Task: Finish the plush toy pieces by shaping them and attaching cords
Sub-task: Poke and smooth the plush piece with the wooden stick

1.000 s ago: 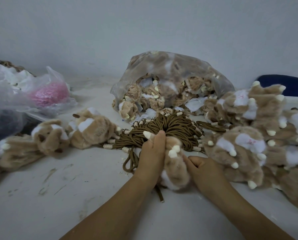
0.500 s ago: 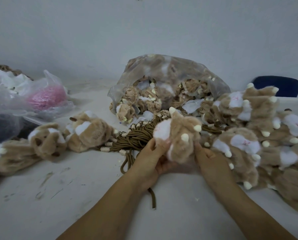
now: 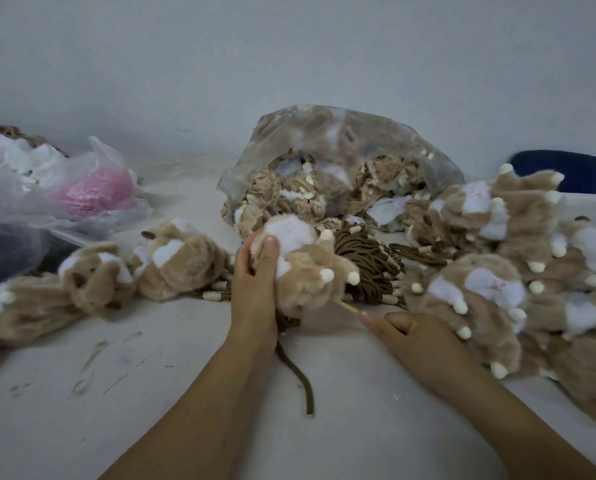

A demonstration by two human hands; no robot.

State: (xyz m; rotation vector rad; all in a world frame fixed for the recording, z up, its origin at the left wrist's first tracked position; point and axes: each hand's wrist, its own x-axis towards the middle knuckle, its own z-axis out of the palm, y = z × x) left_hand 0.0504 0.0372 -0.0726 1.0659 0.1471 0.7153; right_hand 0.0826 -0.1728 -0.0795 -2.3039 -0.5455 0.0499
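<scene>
My left hand [image 3: 255,292] grips a tan and white plush toy piece [image 3: 307,268] with cream nubs, held just above the table in the middle. My right hand [image 3: 410,336] pinches a thin pale stick [image 3: 348,308] whose far end goes into the underside of that piece. A brown cord [image 3: 303,379] hangs from under the piece and trails across the table toward me. A bundle of brown cords [image 3: 365,261] with pale ribbed ends lies right behind the piece.
A clear bag [image 3: 341,147] of unturned plush pieces stands at the back. A heap of plush pieces [image 3: 497,289] fills the right side, and a few more plush pieces [image 3: 178,258] lie at left. Plastic bags [image 3: 47,188], one holding something pink, sit far left. A blue chair back [image 3: 559,168] shows far right.
The plush piece was lifted off the table and turned white-face up in my left hand. My right hand let go of it, drew back and now pinches the thin stick.
</scene>
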